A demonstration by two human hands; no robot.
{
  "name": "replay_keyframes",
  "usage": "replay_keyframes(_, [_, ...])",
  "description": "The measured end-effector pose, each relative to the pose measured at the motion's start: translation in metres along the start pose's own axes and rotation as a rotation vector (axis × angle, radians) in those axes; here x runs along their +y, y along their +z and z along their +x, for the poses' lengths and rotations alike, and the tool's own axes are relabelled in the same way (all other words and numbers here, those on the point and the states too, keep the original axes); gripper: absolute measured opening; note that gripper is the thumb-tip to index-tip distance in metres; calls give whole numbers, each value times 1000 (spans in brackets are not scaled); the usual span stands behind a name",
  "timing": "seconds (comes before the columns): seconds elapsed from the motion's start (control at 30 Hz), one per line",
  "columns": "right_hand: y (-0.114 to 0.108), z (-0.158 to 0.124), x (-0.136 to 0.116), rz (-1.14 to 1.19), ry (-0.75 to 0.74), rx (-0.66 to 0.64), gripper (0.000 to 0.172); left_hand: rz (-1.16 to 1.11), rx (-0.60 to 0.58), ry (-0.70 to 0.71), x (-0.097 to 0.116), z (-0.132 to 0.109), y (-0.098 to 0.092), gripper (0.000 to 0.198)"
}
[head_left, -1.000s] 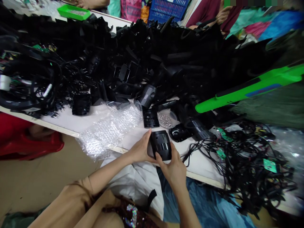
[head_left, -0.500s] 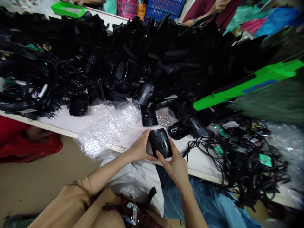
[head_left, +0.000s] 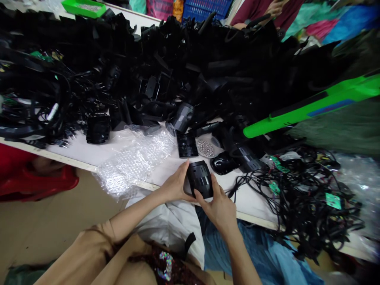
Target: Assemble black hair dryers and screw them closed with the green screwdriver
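Note:
Between my two hands is a black plastic housing (head_left: 200, 179), rounded and slotted, at the front edge of the white table. My left hand (head_left: 178, 184) grips its left side, with the fingers partly hidden behind it. On its right side my right hand (head_left: 218, 202) is closed, the thumb against the near lower edge. Just beyond lie a flat black plastic part (head_left: 187, 145) and a small dish of silvery screws (head_left: 205, 148). A glossy black shell (head_left: 223, 163) rests to the right of the dish. Another black housing (head_left: 183, 117) leans farther back.
A heap of black plastic parts (head_left: 166, 59) fills the back of the table. Bubble wrap (head_left: 133, 162) lies left, tangled cables with circuit boards (head_left: 308, 202) right. A green electric screwdriver (head_left: 308, 107) hangs at right. Across the table is a person in a maroon sleeve (head_left: 246, 12).
Both hands keep hold of the black housing in almost the same place. The view has shifted slightly, and the hand of the person across the table has moved a little.

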State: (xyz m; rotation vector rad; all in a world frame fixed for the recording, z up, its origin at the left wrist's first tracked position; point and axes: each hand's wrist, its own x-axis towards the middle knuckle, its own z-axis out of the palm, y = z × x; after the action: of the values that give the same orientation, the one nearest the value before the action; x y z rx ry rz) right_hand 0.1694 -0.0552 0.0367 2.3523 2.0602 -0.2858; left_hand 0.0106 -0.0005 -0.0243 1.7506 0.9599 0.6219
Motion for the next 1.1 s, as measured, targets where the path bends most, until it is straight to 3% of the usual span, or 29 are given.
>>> replay_keyframes(0.43, [12, -7, 0, 149, 57, 85, 74, 65, 18, -6, -1, -5, 3, 138])
replay_keyframes(0.7, [-4, 0, -4, 10, 58, -74, 75, 9, 20, -37, 1, -4, 1, 138])
replay_keyframes(0.87, [3, -2, 0, 67, -7, -26, 80, 50, 11, -71, 3, -6, 1, 134])
replay_keyframes(0.97, [10, -3, 5, 151, -71, 67, 80, 34, -2, -82, 7, -11, -9, 131])
replay_keyframes(1.1, [12, 0, 8, 209, -229, 154, 72, -57, -134, -122, 14, -11, -37, 118])
